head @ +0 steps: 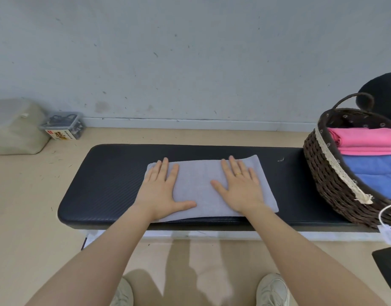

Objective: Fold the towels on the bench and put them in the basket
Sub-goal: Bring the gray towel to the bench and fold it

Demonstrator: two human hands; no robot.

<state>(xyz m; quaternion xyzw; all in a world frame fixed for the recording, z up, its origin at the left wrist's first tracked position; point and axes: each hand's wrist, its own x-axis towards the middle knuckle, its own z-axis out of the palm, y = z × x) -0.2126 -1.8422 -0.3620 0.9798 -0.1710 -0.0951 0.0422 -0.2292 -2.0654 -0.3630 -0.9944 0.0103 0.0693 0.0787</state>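
Note:
A folded grey towel [199,184] lies flat in the middle of the black padded bench [106,180]. My left hand [161,188] rests palm down on the towel's left part, fingers spread. My right hand [240,186] presses flat on its right part, a ring on one finger. Neither hand grips anything. At the bench's right end stands a dark wicker basket [322,173] with a lace trim and a handle. Inside it lie a folded pink towel [364,140] on top and a folded blue towel [373,173] below it.
A grey wall runs behind the bench. On the floor at the left stand a pale bag [15,127] and a clear plastic box [64,125]. A black round object [384,91] sits behind the basket. A white cord with a tag [388,230] hangs at the right. My shoes show at the bottom edge.

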